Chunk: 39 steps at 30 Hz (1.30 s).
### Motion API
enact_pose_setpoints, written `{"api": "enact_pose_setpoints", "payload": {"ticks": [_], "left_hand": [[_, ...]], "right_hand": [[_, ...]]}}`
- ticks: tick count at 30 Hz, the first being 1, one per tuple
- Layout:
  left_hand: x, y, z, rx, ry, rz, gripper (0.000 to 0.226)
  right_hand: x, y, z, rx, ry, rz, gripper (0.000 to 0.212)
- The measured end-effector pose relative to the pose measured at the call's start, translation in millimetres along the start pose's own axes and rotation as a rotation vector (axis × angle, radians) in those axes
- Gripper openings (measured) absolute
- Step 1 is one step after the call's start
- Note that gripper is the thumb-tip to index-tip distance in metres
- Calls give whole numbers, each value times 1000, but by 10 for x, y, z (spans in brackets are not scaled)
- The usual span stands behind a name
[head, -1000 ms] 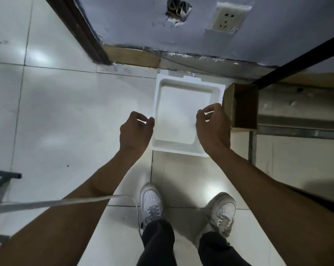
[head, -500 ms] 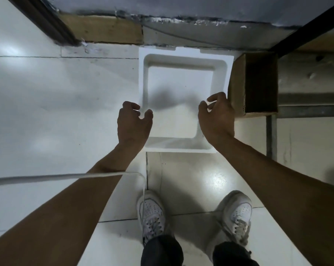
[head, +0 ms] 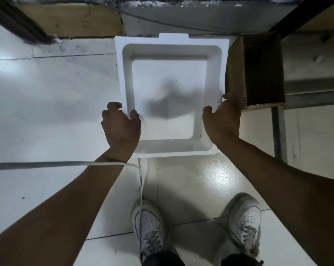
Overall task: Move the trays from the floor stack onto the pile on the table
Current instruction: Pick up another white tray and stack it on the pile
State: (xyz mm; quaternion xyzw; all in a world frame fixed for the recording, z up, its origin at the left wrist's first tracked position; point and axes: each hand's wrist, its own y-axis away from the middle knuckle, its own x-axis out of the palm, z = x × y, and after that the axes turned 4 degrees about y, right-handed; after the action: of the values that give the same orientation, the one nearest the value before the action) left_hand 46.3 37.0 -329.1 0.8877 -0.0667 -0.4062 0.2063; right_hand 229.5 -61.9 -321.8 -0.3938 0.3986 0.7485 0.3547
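Note:
A white foam tray (head: 172,47), square with a raised rim and a small tab on its far edge, lies on the tiled floor against the wall. From above I cannot tell how many trays lie under it. My left hand (head: 120,127) clasps its left rim, thumb inside the rim and fingers curled round the outer edge. My right hand (head: 222,120) holds the right rim the same way, thumb inside and fingers down the outer side next to the box. The table pile is out of view.
An open brown cardboard box (head: 262,70) stands tight against the tray's right side. A metal table leg (head: 278,131) and a crossbar are to the right. A white cable (head: 66,164) hangs across my left forearm. My white shoes (head: 149,223) are just behind the tray.
I have bent lower, so the tray looks larger. Both hands moved from hovering above the tray outward and down onto its left and right rims.

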Motion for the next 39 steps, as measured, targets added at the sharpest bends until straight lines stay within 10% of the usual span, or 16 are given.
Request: {"api": "enact_pose_setpoints", "payload": {"ticks": [39], "left_hand": [[-2470, 827, -729, -117, 337, -246, 39]], "right_hand": [[-1646, 1138, 1797, -205, -70, -12, 26]]}}
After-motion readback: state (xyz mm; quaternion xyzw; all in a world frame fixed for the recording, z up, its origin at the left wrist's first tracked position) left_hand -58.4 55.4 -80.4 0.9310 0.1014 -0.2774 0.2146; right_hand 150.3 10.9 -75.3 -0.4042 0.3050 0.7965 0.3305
